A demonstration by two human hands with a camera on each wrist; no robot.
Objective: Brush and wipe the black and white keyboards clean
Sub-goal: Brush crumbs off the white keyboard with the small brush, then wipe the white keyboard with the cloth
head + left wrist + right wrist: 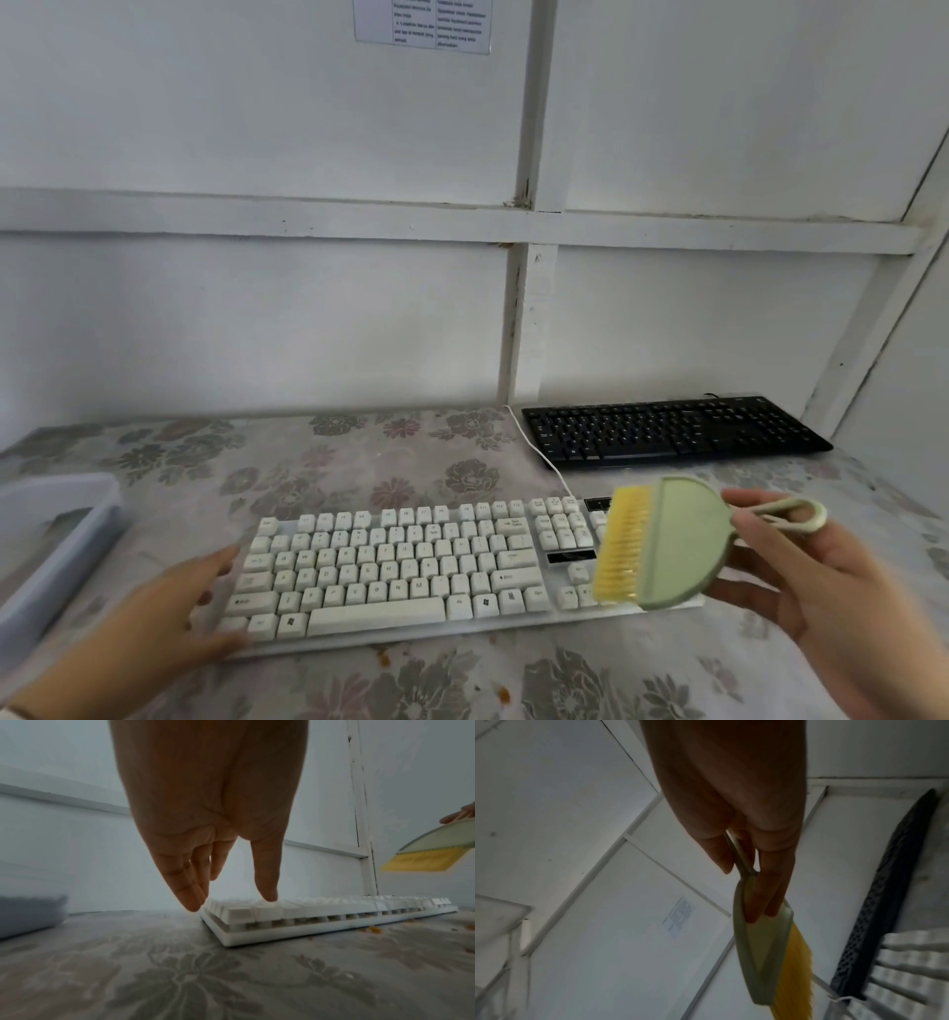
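I see two keyboards: white keyboard (411,560) lower centre, my left hand (169,611) lying relaxed at its left edge; black keyboard (672,429) right-centre (by the wall). My right hand (821,580) grips one brush (662,545) above the white one's right end.

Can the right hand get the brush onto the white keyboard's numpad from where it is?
Probably yes. The right hand holds the brush in the air over the white keyboard's right end, nothing between them. The left hand sits at the far left end, clear of that path.
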